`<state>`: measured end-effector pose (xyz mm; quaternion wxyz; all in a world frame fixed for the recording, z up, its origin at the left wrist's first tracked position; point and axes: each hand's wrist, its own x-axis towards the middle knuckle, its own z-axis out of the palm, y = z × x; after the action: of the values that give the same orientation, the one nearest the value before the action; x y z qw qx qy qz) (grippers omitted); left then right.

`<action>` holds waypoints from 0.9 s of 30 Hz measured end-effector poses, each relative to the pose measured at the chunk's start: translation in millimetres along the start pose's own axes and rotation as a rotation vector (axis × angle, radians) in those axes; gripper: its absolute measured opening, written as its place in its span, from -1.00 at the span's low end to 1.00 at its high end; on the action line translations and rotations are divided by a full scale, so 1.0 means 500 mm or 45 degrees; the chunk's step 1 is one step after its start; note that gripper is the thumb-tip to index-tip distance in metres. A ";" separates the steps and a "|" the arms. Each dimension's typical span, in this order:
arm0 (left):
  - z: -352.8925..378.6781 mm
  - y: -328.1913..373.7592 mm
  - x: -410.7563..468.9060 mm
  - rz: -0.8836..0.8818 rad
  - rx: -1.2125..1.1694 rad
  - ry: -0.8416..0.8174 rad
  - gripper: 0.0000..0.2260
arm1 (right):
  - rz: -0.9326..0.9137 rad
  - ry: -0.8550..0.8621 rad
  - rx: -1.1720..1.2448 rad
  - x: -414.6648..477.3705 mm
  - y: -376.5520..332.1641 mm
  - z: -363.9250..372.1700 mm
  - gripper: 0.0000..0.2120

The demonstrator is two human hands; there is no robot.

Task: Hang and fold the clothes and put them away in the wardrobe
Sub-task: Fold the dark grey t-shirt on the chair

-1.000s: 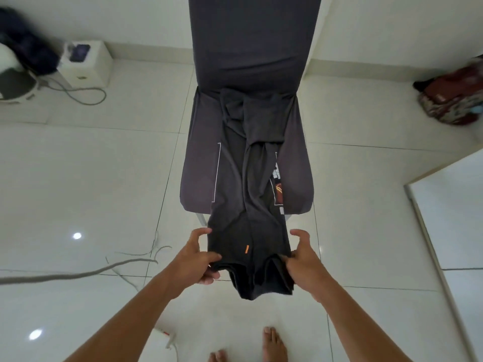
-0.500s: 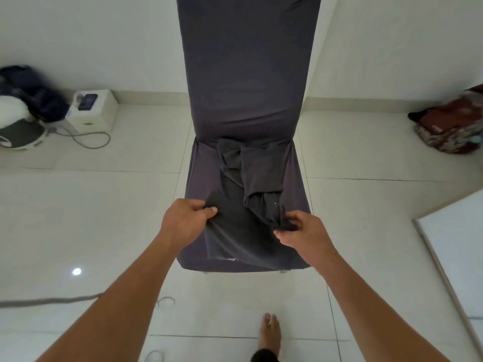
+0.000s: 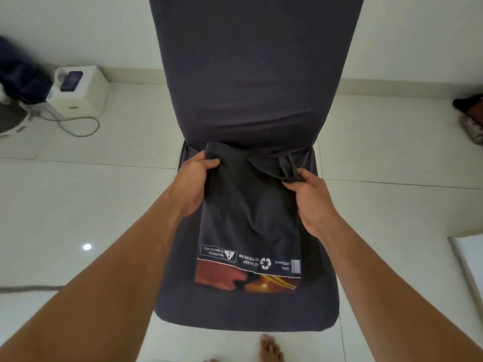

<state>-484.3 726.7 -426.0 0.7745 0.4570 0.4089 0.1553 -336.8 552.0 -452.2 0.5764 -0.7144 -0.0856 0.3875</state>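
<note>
T-shirt [image 3: 248, 218]: limp dark fabric, narrow folded rectangle

Both hands [image 3: 251, 194] grip folded shirt [image 3: 251, 231] on chair seat [image 3: 245, 309]

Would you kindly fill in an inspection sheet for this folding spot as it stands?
Surface: chair seat, dark grey cover, bears the shirt.
Job's things: dark T-shirt, folded narrow on the seat, print at the near end.
Clutter: white box with a phone on top; cloth bundle at the right edge.
Hands: left hand grips the shirt's far left corner; right hand pinches its far right edge.
Cables: grey cable looped on the floor beside the box.
Surroundings: white floor tiles, pale wall.
</note>
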 end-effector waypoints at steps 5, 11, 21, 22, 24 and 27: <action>-0.025 -0.035 0.144 -0.113 0.130 0.215 -0.73 | 0.006 0.224 -0.203 0.139 0.021 0.019 -0.81; -0.051 -0.094 0.187 0.034 0.823 0.416 -0.57 | -0.098 0.338 -0.581 0.171 0.042 0.026 -0.86; -0.025 -0.081 0.172 0.074 1.041 0.456 -0.37 | 0.080 0.411 -0.877 0.196 0.036 0.024 -0.48; -0.028 -0.081 0.170 0.079 1.074 0.469 -0.39 | 0.145 0.394 -0.936 0.197 0.032 0.023 -0.43; -0.028 -0.081 0.166 0.149 1.282 0.544 -0.46 | 0.178 0.314 -0.907 0.201 0.024 0.019 -0.46; -0.005 -0.072 0.153 0.368 1.621 0.566 -0.67 | 0.068 0.186 -0.748 0.207 0.017 0.024 -0.68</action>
<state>-443.9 756.1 -494.3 0.2246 0.8300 0.5047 0.0767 -276.5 617.1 -507.1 0.3393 -0.8785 -0.1335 0.3087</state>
